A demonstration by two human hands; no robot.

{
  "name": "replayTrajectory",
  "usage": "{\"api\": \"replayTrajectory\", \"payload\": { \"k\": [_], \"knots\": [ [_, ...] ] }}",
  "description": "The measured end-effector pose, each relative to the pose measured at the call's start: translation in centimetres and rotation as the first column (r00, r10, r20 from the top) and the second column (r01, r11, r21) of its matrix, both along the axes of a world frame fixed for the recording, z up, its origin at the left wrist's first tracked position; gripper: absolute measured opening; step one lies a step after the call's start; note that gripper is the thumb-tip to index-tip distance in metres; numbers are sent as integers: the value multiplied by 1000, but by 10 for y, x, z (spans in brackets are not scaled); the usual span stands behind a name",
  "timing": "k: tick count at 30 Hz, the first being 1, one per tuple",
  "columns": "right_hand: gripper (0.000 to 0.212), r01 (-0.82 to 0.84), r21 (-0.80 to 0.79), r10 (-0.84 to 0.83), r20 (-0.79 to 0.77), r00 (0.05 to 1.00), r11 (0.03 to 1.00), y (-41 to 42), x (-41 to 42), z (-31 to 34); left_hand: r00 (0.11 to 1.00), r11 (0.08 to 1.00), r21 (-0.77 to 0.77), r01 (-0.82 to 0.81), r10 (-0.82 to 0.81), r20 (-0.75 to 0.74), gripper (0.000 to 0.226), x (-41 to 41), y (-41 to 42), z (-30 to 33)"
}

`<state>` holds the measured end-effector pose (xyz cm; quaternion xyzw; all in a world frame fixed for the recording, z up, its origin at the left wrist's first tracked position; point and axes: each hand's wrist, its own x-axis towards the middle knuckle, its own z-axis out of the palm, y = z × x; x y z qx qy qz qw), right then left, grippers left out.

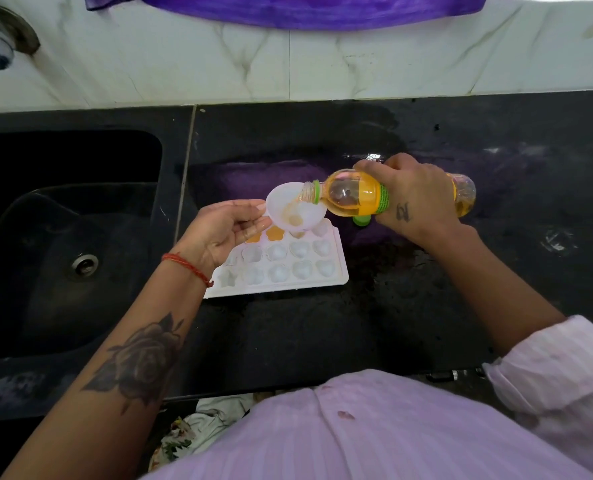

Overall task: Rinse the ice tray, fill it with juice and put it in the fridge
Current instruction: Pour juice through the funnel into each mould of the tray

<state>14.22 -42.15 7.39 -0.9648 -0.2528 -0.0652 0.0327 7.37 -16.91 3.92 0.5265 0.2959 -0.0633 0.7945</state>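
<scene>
Juice bottle (357,197) gripped by right hand (416,199), tilted into funnel (296,209) pinched by left hand (225,226) over ice tray (336,268); slow pour advised, spout kept centred per cell.

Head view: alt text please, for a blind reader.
The right hand tips a juice bottle into a white funnel that the left hand steadies over an ice tray on a black counter. Two cells hold juice; a sink lies left.
</scene>
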Motion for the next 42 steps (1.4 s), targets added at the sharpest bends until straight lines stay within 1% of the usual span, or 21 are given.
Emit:
{"api": "replayTrajectory", "payload": {
  "k": [7,11,14,20,26,35,42],
  "knots": [
    [76,15,58,-12,-39,999,998,-3,-2,-2,1000,1000,-3,-11,11,-5,14,-1,-1,3],
    [78,47,132,-41,-52,998,990,-9,-4,1,1000,1000,3,-3,3,27,13,1,-3,9],
    [77,66,158,-60,-47,997,985,-14,-5,2,999,1000,-4,4,-4,46,12,5,-6,12],
    [73,91,124,-89,-17,996,988,-24,-2,0,999,1000,-10,25,-24,35,12,12,-17,11],
    [61,74,60,-78,60,995,995,-30,0,-4,999,999,5,43,-43,17,12,17,-24,3],
    [60,72,2,-72,89,993,997,-34,2,-6,999,998,38,47,-47,5,12,17,-27,2],
    [61,79,23,-81,68,994,997,-35,1,-4,999,998,38,41,-42,5,12,16,-28,4]
  ]
}}
